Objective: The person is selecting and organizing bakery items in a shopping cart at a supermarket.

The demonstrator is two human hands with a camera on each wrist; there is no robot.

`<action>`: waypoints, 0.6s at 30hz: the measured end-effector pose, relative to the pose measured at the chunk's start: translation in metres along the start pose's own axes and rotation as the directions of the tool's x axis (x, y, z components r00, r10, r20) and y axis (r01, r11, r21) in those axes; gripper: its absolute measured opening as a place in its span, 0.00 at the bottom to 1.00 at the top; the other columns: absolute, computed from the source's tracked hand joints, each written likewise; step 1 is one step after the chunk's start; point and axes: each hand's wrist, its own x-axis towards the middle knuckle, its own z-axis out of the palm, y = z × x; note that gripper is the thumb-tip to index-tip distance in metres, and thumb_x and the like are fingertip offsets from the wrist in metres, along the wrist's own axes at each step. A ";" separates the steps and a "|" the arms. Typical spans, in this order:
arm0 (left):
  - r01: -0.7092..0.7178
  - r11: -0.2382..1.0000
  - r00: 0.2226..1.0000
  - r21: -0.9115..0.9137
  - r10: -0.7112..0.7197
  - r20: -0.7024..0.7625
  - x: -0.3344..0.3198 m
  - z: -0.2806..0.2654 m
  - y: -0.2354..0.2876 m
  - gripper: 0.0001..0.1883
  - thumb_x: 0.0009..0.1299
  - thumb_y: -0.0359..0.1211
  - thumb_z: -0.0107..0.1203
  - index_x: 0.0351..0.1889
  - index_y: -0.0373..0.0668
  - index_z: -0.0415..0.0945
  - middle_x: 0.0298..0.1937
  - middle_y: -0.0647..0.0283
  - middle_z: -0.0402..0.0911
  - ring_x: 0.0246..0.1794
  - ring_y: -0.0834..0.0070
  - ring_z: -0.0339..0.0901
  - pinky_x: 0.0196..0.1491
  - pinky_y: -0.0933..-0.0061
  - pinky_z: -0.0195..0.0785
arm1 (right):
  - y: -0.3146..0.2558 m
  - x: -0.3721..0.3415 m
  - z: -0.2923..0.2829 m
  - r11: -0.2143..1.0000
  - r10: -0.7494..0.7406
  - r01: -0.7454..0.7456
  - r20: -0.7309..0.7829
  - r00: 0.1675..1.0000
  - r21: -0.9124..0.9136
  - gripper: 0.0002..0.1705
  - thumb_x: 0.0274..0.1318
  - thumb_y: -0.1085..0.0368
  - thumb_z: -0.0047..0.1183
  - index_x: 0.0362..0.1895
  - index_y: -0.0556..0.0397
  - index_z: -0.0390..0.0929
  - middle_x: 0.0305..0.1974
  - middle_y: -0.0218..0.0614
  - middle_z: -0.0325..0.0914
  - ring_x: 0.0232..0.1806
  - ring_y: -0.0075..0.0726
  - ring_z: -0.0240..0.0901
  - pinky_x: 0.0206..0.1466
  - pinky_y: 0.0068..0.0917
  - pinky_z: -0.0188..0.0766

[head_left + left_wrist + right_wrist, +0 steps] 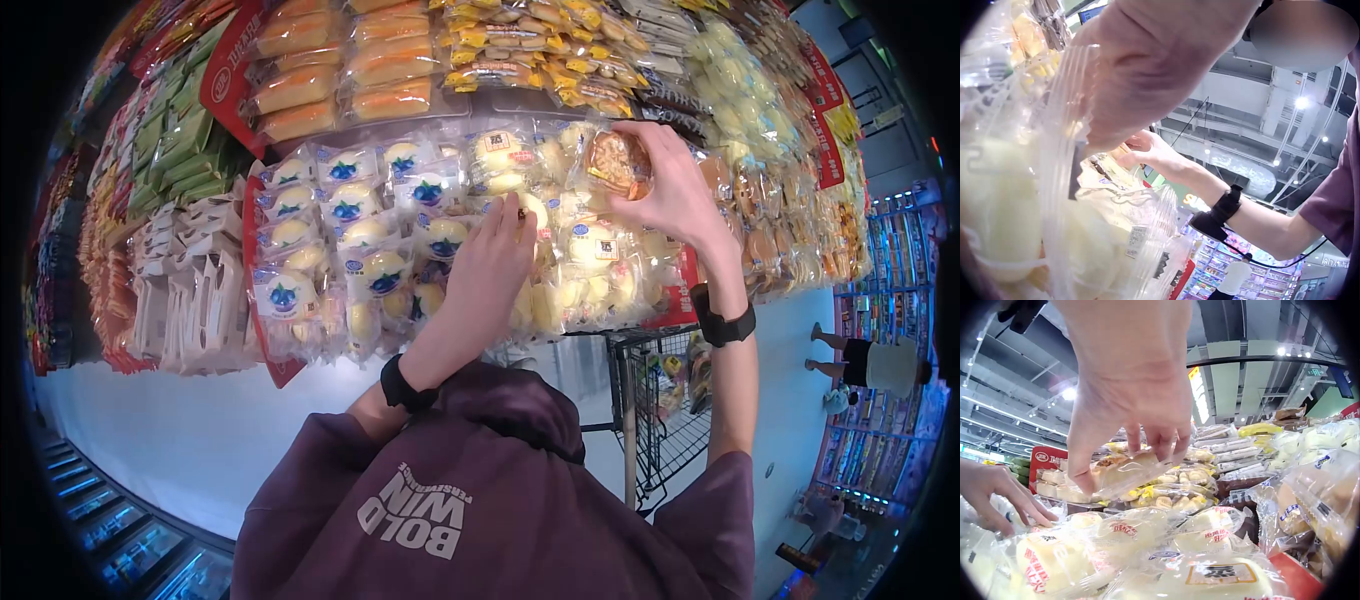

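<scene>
My right hand (682, 190) grips a clear-wrapped bun with a browned, crumbly top (616, 163), thumb on one side and fingers on the other. In the right wrist view the wrapped bun (1130, 476) hangs from the fingertips over pale wrapped cakes (1066, 556). My left hand (488, 270) rests among wrapped cakes at the middle of the display, its fingers stretched forward over them. Left of it lie cakes with a blueberry print (385, 277); right of it, pale yellow cakes with a square label (592, 245). The left wrist view hides the left fingertips behind the wrist.
Long wrapped bread rolls (392, 62) and yellow-wrapped snacks (540, 50) stand behind the cakes. Red dividers (222, 85) separate the bins. A black wire shopping cart (655, 430) with goods inside stands below the display's right part. Other people (880, 365) are in the aisle at right.
</scene>
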 end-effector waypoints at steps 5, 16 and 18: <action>0.121 0.981 0.984 -0.150 -0.099 0.147 0.027 -0.006 -0.006 0.21 0.58 0.23 0.58 0.51 0.37 0.73 0.57 0.53 0.72 0.61 0.56 0.67 0.57 0.63 0.70 | 0.000 -0.017 -0.003 1.000 0.001 -0.002 -0.076 0.997 -0.025 0.38 0.35 0.59 0.63 0.55 0.55 0.69 0.49 0.45 0.73 0.55 0.50 0.68 0.60 0.41 0.64; 0.056 0.998 0.998 -0.025 -0.056 0.033 0.033 0.003 -0.009 0.14 0.62 0.25 0.55 0.47 0.38 0.74 0.54 0.55 0.72 0.56 0.59 0.69 0.55 0.63 0.66 | -0.014 -0.018 -0.004 0.997 0.056 -0.053 -0.051 0.997 0.055 0.38 0.34 0.61 0.64 0.56 0.55 0.69 0.53 0.44 0.72 0.57 0.49 0.67 0.63 0.40 0.62; 0.051 0.997 0.998 -0.054 -0.053 -0.038 0.025 -0.006 -0.008 0.15 0.61 0.26 0.57 0.47 0.38 0.74 0.52 0.57 0.73 0.55 0.61 0.68 0.56 0.62 0.63 | -0.020 -0.014 -0.005 0.997 0.052 -0.049 -0.057 0.997 0.061 0.38 0.34 0.61 0.64 0.57 0.54 0.69 0.52 0.44 0.73 0.57 0.49 0.67 0.63 0.39 0.62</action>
